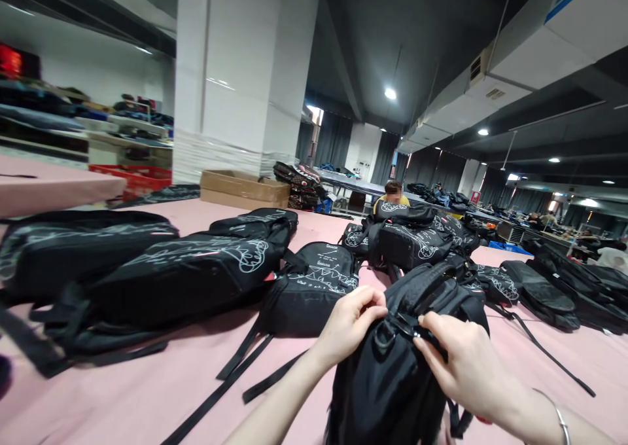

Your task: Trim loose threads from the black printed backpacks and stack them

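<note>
A black backpack [392, 379] stands upright right in front of me on the pink table [147, 386]. My left hand [349, 324] pinches the fabric at the top left of the bag, its fingers closed. My right hand [464, 363] grips the top of the same bag near a black strap or zipper pull, fingers curled shut on it. A thin bracelet sits on my right wrist.
Several black backpacks with white prints [186, 268] lie across the table, with loose straps [245, 360] trailing toward me. A cardboard box [243, 188] and a white pillar [240, 72] stand behind. A seated person [392, 196] is at the far side. Shelves line the left wall.
</note>
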### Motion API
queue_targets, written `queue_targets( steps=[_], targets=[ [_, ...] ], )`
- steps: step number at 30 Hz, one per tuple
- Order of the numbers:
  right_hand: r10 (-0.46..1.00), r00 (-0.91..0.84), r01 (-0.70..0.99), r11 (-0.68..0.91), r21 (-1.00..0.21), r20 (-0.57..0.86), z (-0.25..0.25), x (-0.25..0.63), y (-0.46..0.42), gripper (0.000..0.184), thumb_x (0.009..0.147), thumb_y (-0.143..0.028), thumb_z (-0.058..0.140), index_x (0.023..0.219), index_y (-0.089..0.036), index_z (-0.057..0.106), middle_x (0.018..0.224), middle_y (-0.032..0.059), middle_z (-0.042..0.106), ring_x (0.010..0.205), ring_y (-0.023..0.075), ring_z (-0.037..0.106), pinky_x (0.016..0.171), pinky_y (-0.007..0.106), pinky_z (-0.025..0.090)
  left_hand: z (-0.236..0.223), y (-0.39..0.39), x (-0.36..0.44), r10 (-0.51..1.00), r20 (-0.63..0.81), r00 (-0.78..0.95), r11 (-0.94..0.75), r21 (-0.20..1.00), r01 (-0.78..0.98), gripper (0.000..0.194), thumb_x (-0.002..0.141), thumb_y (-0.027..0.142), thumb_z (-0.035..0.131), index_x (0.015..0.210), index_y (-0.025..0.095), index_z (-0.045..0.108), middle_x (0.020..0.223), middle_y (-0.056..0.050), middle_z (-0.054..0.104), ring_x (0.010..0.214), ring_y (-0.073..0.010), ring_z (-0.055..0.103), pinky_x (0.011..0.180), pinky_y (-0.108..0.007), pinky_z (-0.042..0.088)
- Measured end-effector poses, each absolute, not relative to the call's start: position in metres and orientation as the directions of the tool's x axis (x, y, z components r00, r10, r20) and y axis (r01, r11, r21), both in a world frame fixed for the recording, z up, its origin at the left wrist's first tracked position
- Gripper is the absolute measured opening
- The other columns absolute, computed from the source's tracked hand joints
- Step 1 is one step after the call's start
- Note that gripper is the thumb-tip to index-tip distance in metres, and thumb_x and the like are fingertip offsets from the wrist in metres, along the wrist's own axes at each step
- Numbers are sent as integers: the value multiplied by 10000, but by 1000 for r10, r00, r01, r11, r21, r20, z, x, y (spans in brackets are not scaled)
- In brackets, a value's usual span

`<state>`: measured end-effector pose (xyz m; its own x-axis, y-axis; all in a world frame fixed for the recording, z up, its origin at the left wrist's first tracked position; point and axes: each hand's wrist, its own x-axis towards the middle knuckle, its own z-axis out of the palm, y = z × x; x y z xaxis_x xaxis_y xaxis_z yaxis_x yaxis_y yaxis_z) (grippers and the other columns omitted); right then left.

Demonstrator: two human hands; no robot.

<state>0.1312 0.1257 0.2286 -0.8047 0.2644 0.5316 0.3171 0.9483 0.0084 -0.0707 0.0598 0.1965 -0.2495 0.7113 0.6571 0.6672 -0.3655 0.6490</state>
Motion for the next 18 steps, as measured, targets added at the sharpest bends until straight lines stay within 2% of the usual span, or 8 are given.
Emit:
queue_targets(
  steps=[8,11,13,15,18],
  targets=[
    [278,-833,410,891,197,479,237,124,111,96,862,-225,449,792,-213,514,652,-5,615,571,137,586,486,234,243,192,57,-54,666,690,-282,-398,649,649,149,788,210,476,641,186,483,664,20,509,620,-122,474,602,-248,363],
    [256,-839,399,890,222,480,237,126,112,111,861,-228,452,775,-215,520,631,-9,610,560,135,585,481,232,246,190,58,-49,649,695,-310,-435,673,598,142,773,196,498,632,182,499,653,24,509,622,-119,473,607,-243,364],
    [241,-839,378,903,204,488,235,127,115,121,866,-236,448,784,-212,534,645,-5,620,578,138,599,490,224,284,187,56,-49,646,666,-372,-476,733,485,151,773,214,516,626,177,512,633,26,507,620,-118,475,611,-239,372],
    [229,-824,350,925,147,518,231,129,121,128,875,-240,440,815,-204,548,699,6,647,619,139,622,517,212,341,179,52,-55,613,606,-508,-534,791,299,147,766,260,561,651,174,527,623,29,512,612,-115,478,617,-235,388],
    [235,-773,320,946,43,589,224,134,133,131,877,-267,449,886,-194,557,811,26,681,683,139,650,570,202,418,149,42,-73,543,452,-708,-639,769,1,288,752,425,590,630,172,526,597,21,522,598,-123,497,644,-260,429]
  ],
)
